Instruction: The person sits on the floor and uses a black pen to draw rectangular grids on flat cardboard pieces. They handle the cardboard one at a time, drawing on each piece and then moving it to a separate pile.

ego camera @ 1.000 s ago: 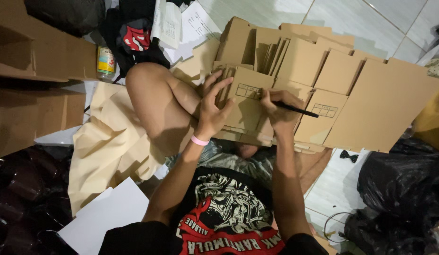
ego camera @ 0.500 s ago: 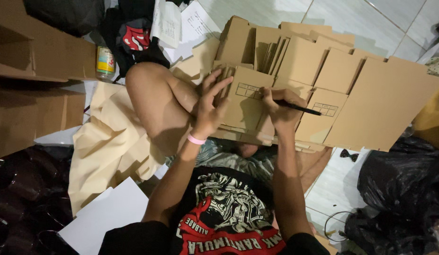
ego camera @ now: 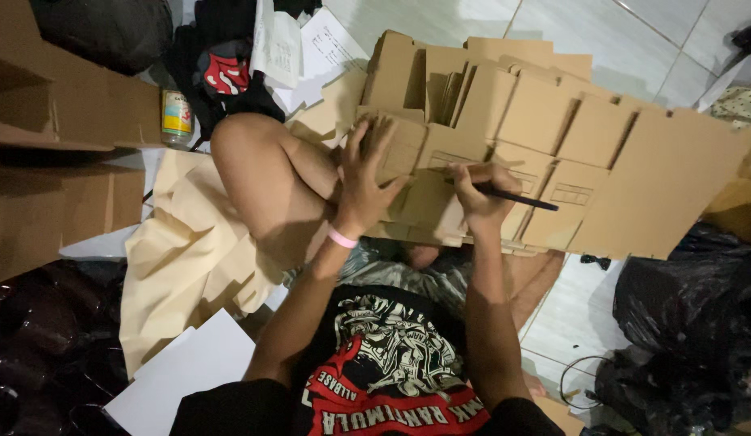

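Your right hand [ego camera: 479, 194] pinches the black pen [ego camera: 516, 197], whose long axis runs out toward 3 o'clock while its tip end sits hidden under your fingers on the flattened cardboard box [ego camera: 504, 129]. Your left hand [ego camera: 367, 182], fingers spread flat, presses that cardboard at 9 o'clock from the pen, near it.

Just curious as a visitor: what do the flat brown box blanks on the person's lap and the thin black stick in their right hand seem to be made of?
The flat brown box blanks look like matte cardboard: dull tan faces, cut flaps and fold lines, stacked edges. The thin black stick in the right hand is probably a plastic pen or marker, smooth and dark; too small to be sure. The left hand presses on the cardboard.
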Demonstrator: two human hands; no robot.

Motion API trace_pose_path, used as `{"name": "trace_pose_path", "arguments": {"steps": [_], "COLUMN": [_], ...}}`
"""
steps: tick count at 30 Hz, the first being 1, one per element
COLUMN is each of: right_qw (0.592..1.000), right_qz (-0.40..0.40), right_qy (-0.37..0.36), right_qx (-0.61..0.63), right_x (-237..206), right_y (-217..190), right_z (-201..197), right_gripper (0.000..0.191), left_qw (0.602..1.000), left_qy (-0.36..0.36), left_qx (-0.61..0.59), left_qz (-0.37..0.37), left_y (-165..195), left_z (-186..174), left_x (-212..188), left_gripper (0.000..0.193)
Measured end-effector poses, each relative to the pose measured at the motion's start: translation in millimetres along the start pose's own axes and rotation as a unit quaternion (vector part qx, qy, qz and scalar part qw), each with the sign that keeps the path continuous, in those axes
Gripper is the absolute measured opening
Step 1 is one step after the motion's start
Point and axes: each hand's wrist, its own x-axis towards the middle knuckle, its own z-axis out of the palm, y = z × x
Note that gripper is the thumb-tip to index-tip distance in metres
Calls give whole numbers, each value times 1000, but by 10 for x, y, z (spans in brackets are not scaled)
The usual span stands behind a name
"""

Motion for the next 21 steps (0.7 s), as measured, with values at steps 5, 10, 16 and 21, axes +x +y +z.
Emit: {"name": "trace_pose_path", "arguments": {"steps": [5,10,16,21], "right_qw": [995,984,984,985], "right_qz": [-26,-81,-96,6], "right_qy": [5,-2,64,101], "right_qx": [-98,-156,-137,-142], "right_x": [-70,-87,-88,-63], "right_y": [-141,-266,-320,-257], "right_z": [19,278,489,381], "right_gripper": [21,22,28,30], "left_qw": [998,995,997,995], "left_qy": [67,79,65,73], "left_qx": [6,54,44,73], "left_qz": [14,14,0,-8], "left_y": [332,397,293,251], "left_z": [105,-81,-499,-472], "left_x": [-159,-211,-127,74], "left_gripper": [114,118,124,122]}}
